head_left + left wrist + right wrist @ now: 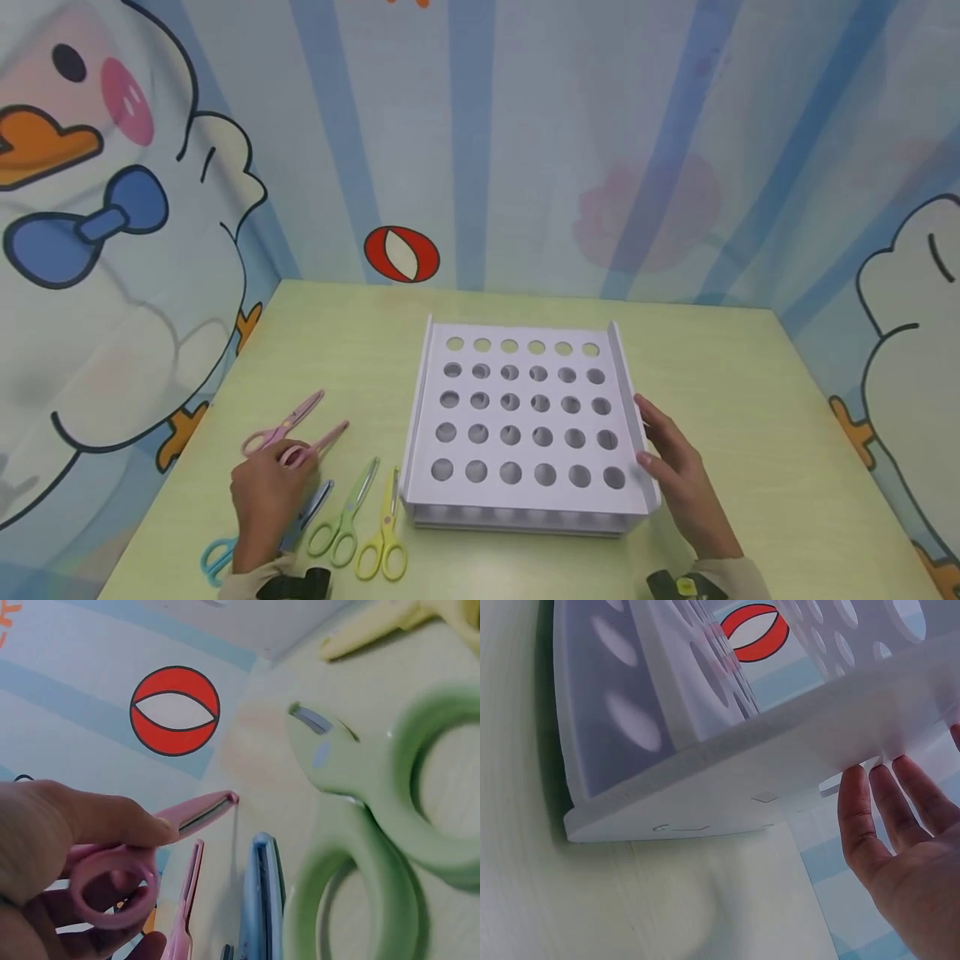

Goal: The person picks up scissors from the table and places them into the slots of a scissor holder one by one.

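My left hand [266, 496] pinches a pair of pink scissors [204, 814] by the handle, lifted off the table with the blades pointing away. Just beyond it lies a second pink pair of scissors [300, 412]. Blue scissors [217, 558] are partly hidden beneath my left wrist. Green scissors [342, 527] and yellow scissors [387, 533] lie to the right of that hand. A white rack [527, 455] with rows of round holes stands mid-table, its holes without anything in them. Against its right side wall, the fingertips of my right hand [682, 475] rest, fingers fairly straight.
The pale yellow-green table [720, 367] extends behind and to the right of the rack. A cartoon-printed backdrop [525, 167] rises along the table's back and sides.
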Demonstrator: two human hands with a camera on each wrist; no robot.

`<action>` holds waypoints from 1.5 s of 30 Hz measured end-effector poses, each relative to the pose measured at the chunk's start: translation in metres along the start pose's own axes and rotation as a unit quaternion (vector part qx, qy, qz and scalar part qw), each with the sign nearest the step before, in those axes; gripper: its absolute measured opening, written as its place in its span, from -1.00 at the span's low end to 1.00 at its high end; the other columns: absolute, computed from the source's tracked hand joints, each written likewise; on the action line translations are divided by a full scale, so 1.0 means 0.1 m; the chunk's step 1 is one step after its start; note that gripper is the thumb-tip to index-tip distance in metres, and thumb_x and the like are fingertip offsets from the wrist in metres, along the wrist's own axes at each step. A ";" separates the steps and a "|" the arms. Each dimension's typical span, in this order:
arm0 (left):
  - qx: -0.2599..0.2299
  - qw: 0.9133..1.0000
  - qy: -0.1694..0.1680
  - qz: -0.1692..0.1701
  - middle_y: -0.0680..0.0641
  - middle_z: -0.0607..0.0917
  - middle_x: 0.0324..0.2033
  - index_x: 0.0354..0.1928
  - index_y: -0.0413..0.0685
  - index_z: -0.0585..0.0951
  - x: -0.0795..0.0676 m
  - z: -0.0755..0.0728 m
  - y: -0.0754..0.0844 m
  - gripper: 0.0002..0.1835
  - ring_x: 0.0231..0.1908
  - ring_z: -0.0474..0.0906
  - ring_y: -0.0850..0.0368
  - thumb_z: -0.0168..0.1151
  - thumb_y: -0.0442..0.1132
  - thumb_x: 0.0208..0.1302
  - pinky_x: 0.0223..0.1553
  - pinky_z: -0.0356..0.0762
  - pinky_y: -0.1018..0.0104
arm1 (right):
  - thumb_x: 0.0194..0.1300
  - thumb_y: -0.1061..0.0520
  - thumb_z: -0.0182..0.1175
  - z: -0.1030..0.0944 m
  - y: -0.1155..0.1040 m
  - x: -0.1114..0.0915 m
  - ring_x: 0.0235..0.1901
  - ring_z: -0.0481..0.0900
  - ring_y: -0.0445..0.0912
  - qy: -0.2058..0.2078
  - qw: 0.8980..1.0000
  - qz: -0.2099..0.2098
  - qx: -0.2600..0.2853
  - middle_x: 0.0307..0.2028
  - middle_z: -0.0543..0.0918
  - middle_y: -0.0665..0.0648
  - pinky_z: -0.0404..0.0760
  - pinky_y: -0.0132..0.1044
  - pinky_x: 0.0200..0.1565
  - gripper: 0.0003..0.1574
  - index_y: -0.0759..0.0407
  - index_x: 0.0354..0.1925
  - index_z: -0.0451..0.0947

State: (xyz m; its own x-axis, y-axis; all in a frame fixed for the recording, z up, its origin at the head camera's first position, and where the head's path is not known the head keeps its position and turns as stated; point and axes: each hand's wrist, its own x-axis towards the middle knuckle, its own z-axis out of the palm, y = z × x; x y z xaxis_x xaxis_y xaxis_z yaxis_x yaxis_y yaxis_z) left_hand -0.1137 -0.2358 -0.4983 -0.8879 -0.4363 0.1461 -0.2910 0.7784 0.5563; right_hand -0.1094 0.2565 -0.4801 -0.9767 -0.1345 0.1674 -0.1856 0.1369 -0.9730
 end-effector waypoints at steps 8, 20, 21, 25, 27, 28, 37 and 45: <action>-0.122 0.991 0.033 -0.041 -0.20 0.78 -0.48 -0.24 -0.21 0.78 0.00 -0.09 0.09 -0.70 -0.54 0.46 0.21 0.53 -0.15 0.02 -0.50 0.35 0.40 | 0.43 0.35 -0.07 0.00 0.00 0.01 0.27 0.42 -0.34 -0.004 1.000 -0.004 0.021 0.39 0.37 -0.22 0.53 -0.52 0.09 -0.21 0.11 0.55 0.08; -0.364 0.926 -0.010 -0.105 0.38 0.69 -0.34 -0.13 -0.17 0.74 -0.06 -0.28 0.31 -0.73 -0.19 0.61 0.50 0.52 -0.27 0.11 -0.26 0.59 0.65 | 0.44 0.34 -0.08 0.02 0.01 0.01 0.29 0.40 -0.33 0.004 1.000 0.002 0.030 0.40 0.35 -0.20 0.50 -0.54 0.12 -0.22 0.10 0.56 0.08; -0.375 0.921 -0.012 -0.105 0.36 0.71 -0.34 -0.14 -0.16 0.74 -0.07 -0.30 0.34 -0.73 -0.19 0.63 0.48 0.52 -0.26 0.11 -0.26 0.59 0.63 | 0.44 0.34 -0.08 0.02 0.01 0.01 0.29 0.39 -0.34 0.004 1.000 0.003 0.030 0.40 0.35 -0.20 0.49 -0.55 0.13 -0.22 0.10 0.56 0.08; -0.403 0.911 -0.029 -0.085 0.26 0.79 -0.17 -0.06 -0.15 0.74 -0.11 -0.37 0.42 -0.67 -0.05 0.66 0.45 0.50 -0.19 0.15 -0.15 0.58 0.63 | 0.45 0.33 -0.08 0.02 0.02 0.01 0.30 0.39 -0.35 0.005 0.999 0.007 0.031 0.40 0.35 -0.23 0.48 -0.56 0.13 -0.22 0.09 0.56 0.07; -0.431 0.898 -0.030 -0.086 0.20 0.81 -0.18 -0.02 -0.21 0.73 -0.14 -0.41 0.48 -0.62 -0.06 0.70 0.41 0.52 -0.21 0.12 -0.14 0.61 0.60 | 0.45 0.33 -0.08 0.03 0.02 0.01 0.30 0.39 -0.36 0.005 0.999 0.008 0.032 0.39 0.35 -0.23 0.48 -0.56 0.13 -0.22 0.09 0.56 0.07; -0.438 0.894 -0.032 -0.084 0.20 0.81 -0.18 0.01 -0.22 0.72 -0.15 -0.43 0.50 -0.59 -0.05 0.70 0.41 0.52 -0.22 0.12 -0.11 0.61 0.61 | 0.45 0.33 -0.08 0.03 0.02 0.01 0.30 0.39 -0.36 0.004 0.999 0.008 0.033 0.39 0.35 -0.23 0.48 -0.56 0.13 -0.22 0.09 0.56 0.07; -0.541 0.840 -0.028 -0.024 0.03 0.80 -0.27 -0.06 -0.43 0.68 -0.30 -0.58 0.75 -0.71 -0.05 0.74 0.20 0.40 -0.50 0.15 -0.02 0.66 0.44 | 0.45 0.33 -0.08 0.04 0.03 -0.01 0.28 0.39 -0.35 0.007 0.999 0.015 0.040 0.38 0.35 -0.24 0.51 -0.54 0.11 -0.22 0.09 0.56 0.07; -0.603 0.790 -0.048 0.097 -0.03 0.80 -0.33 -0.25 -0.44 0.71 -0.46 -0.56 1.05 -0.80 -0.11 0.73 0.10 0.28 -0.70 0.09 0.07 0.64 0.34 | 0.45 0.33 -0.10 0.05 0.03 -0.01 0.28 0.39 -0.34 0.007 0.999 0.017 0.045 0.39 0.34 -0.23 0.52 -0.53 0.10 -0.22 0.09 0.56 0.06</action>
State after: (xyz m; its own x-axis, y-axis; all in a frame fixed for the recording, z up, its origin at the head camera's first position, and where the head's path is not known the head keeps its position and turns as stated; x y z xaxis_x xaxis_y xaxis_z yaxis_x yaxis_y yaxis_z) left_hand -0.0836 -0.1596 -0.4012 -0.9136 -0.2802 0.2945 0.3545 -0.1948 0.9145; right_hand -0.1088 0.2523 -0.4841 -0.9838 -0.1170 0.1357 -0.1425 0.0513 -0.9885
